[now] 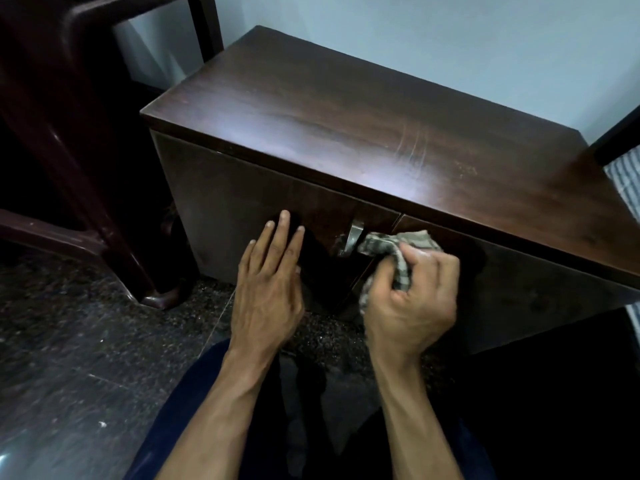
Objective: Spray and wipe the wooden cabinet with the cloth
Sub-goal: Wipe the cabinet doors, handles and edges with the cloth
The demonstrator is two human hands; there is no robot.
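Observation:
The low dark wooden cabinet [363, 133] stands against the pale wall, with two front doors and a metal handle [353, 237] near the middle. My left hand [270, 292] lies flat with straight fingers against the left door. My right hand [412, 299] grips a crumpled checked cloth [394, 247] and holds it against the cabinet front, right beside the handle. No spray bottle is in view.
A dark glossy plastic chair [69, 150] stands close on the left, one leg near the cabinet's corner. The floor [86, 358] is dark speckled stone. Striped fabric [627, 178] shows at the right edge. My knees in dark blue trousers [194, 427] fill the bottom.

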